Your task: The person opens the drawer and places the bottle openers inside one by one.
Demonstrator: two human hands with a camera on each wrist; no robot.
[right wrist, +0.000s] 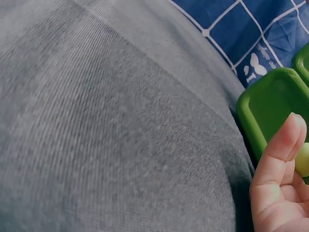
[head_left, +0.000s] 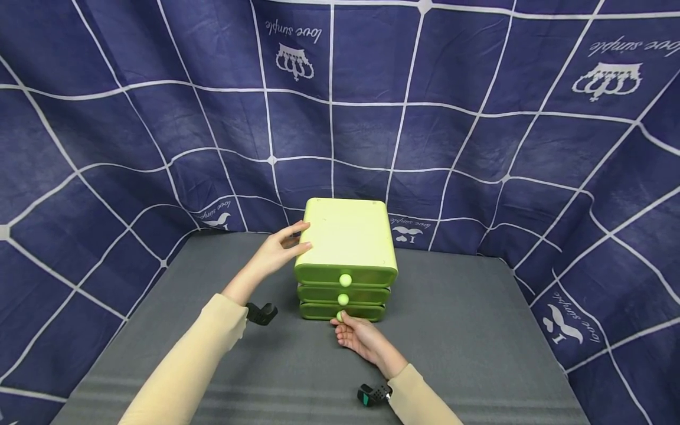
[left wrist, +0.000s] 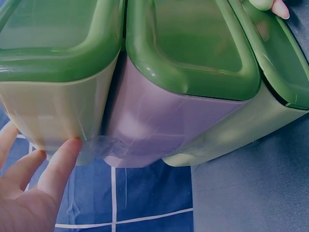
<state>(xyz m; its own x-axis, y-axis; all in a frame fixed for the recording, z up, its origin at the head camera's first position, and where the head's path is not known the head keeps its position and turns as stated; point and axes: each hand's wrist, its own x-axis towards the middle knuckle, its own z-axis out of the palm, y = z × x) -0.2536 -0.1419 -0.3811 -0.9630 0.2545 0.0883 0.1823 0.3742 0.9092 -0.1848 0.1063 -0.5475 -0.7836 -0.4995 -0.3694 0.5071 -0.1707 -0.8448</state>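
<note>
A small drawer unit (head_left: 350, 233) with a pale yellow-green top and three green drawer fronts stands on the grey surface. My left hand (head_left: 276, 251) touches the unit's upper left side with extended fingers; in the left wrist view its fingertips (left wrist: 72, 145) rest against the top tier's side wall. Low at the front, my right hand (head_left: 363, 339) pinches the round light-green knob (head_left: 340, 316) of the bottom drawer (head_left: 316, 311) between thumb and fingers. The right wrist view shows this knob (right wrist: 302, 162) partly behind the thumb. All three drawers look closed.
The middle drawer's knob (head_left: 343, 300) and the top drawer's knob (head_left: 345, 280) sit above the right hand. Grey cloth (head_left: 451, 330) covers the table. A blue curtain (head_left: 372, 130) with white lines hangs behind and at both sides. Black straps are on both wrists.
</note>
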